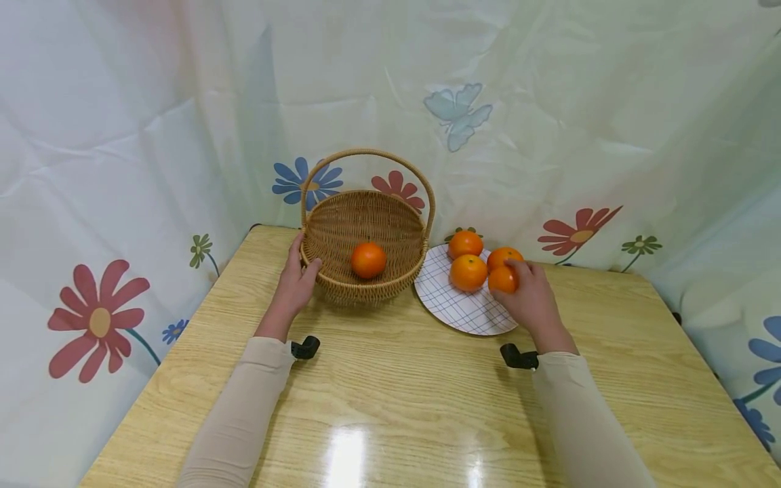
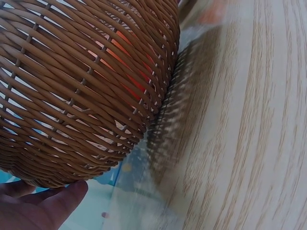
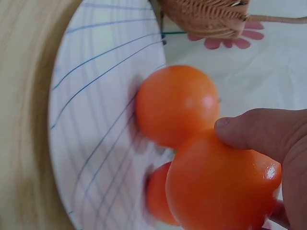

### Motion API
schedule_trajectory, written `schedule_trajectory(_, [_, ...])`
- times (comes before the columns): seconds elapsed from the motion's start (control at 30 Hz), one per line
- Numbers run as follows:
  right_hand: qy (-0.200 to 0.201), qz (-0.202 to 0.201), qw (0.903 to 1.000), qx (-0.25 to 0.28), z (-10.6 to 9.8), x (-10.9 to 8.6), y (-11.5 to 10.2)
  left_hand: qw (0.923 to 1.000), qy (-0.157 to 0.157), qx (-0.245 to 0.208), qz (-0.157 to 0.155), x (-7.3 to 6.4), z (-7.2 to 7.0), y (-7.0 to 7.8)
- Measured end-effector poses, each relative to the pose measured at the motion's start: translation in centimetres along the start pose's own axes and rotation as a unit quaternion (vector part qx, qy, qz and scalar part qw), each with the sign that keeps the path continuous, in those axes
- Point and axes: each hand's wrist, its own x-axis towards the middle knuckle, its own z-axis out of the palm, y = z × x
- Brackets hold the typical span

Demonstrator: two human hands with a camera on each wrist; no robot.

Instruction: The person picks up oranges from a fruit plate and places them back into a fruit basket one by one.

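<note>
At its left side, a wicker basket (image 1: 366, 291) with a tall arched handle is gripped by my left hand (image 1: 295, 283), thumb over the rim. One orange (image 1: 368, 260) lies inside it and shows through the weave in the left wrist view. My right hand (image 1: 537, 301) holds another orange (image 1: 503, 278) between thumb and fingers at the right side of a round plate (image 1: 448, 308) with blue checked lines. Three more oranges (image 1: 468, 273) are at the plate, close to the held one. Whether the held orange (image 3: 220, 182) touches the plate I cannot tell.
Both the basket and the plate stand toward the back of a light wood table (image 1: 390, 386). Right behind them hangs a pale curtain (image 1: 537, 122) printed with flowers and a butterfly. A small black device (image 1: 518, 356) is worn on each wrist.
</note>
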Motion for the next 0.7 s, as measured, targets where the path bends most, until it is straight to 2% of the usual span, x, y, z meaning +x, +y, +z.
schedule_trajectory(0.27, [0.037,-0.042,0.9983,0.014,-0.8,-0.2,-2.0,1.0000,-0.001,-0.005,0.003,-0.1,0.0,0.1])
schedule_trajectory(0.7, [0.054,-0.077,0.9954,0.020,-2.1,-0.8,-5.4,1.0000,0.004,-0.002,0.007,-0.1,0.0,0.2])
